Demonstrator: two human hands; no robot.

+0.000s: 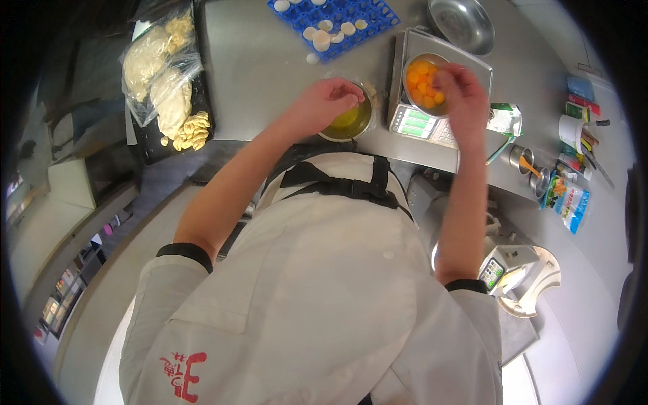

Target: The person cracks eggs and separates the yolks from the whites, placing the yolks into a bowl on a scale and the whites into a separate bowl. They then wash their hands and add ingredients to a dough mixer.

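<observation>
My left hand (334,104) hovers over a metal bowl (372,114) of clear yellowish egg white (348,117). Its fingers are curled towards the thumb, and whether anything lies inside them is hidden. A second metal bowl (407,101) rests on a digital scale (443,45) and holds several egg yolks (422,81). Blurred, my right hand (461,88) covers the right edge of this bowl with bent fingers; what it may hold cannot be made out. Beyond the bowls is a blue plastic egg tray (372,12) with eggshells (321,40) on it.
On the left, a black tray (147,152) carries bagged dough (172,98) and shaped dough pieces (192,132). A large metal bowl (461,25) stands behind the scale. At right are an open packet (505,119), small metal cups (521,158) and a white tub of tools (571,130).
</observation>
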